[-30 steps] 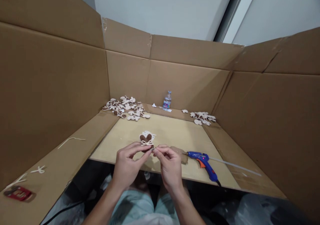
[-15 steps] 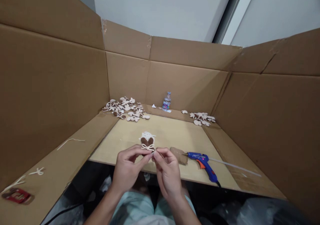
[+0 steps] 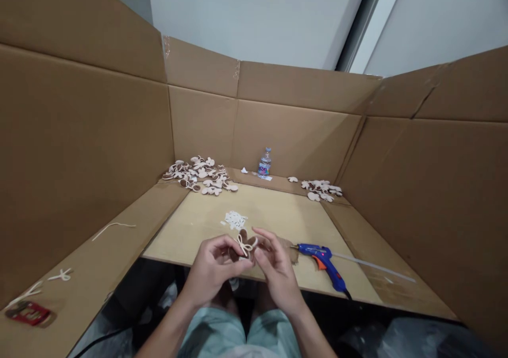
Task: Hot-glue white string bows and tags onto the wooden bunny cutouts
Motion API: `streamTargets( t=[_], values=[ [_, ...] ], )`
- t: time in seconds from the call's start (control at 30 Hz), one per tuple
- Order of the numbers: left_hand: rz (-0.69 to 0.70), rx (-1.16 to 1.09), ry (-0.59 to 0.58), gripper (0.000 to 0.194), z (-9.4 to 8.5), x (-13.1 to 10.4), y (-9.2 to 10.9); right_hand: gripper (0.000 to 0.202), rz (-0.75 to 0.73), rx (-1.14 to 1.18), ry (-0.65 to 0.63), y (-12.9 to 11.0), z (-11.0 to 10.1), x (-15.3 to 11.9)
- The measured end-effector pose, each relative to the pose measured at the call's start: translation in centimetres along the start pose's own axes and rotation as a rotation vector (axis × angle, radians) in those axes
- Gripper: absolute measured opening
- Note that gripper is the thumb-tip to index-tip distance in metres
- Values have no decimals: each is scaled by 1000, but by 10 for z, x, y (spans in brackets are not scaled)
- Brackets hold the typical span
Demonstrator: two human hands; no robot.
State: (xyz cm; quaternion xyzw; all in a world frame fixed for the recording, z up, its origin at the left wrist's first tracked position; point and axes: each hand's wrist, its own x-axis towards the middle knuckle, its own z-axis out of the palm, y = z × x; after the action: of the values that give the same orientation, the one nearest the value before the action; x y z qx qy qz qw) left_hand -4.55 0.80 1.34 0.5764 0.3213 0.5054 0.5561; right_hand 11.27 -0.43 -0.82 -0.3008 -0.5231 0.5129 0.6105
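Observation:
Between the thumb and fingers of my left hand is a brown felt piece with rounded lobes and a cream cord bow on its front. The piece is tilted, and my left fingers cover its lower part. Close at its right edge is my right hand, thumb and index finger apart; whether they touch the felt is hard to make out. Just beyond my hands lies a small heap of white bits on the board.
A blue glue gun with a long glue stick lies to the right, its nozzle by a brown pad. Felt pieces are heaped at back left and back right. A water bottle stands at the back. Cardboard walls surround the board.
The felt piece has turned and tilted in my left hand, coming off the line of the white heap. My right fingers have opened from a pinch and moved slightly right.

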Motion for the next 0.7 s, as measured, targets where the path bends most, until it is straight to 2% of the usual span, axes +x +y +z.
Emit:
streamTargets(
  t=[0.07,0.13,0.27,0.37,0.43,0.5,0.53,0.6,0.67,0.7],
  values=[
    [-52,17,-35,17,3,1,-3,23,-20,-224,-62,-4,-7,-3],
    [-92,42,-68,17,5,2,-9,19,7,-311,-104,-5,-14,-8],
    [-209,36,-184,18,9,1,-23,17,114,-366,-127,-4,-30,-19],
    [-302,39,-304,30,9,0,-30,19,204,-354,-123,-5,-45,-25],
    [-322,53,-317,34,6,4,-31,22,312,-328,-198,-9,-56,-27],
    [-263,167,-208,20,-1,15,-33,25,370,-367,-273,-17,-70,-28],
    [-213,256,-119,13,-7,23,-35,28,351,-423,-248,-22,-78,-28],
    [-109,457,83,18,-22,44,-40,52,235,-588,-47,-33,-95,-28],
    [-79,550,206,27,-39,71,-48,79,131,-792,175,-41,-113,-28],
    [-68,600,271,30,-48,85,-52,84,106,-904,223,-43,-121,-29]
  ],
)
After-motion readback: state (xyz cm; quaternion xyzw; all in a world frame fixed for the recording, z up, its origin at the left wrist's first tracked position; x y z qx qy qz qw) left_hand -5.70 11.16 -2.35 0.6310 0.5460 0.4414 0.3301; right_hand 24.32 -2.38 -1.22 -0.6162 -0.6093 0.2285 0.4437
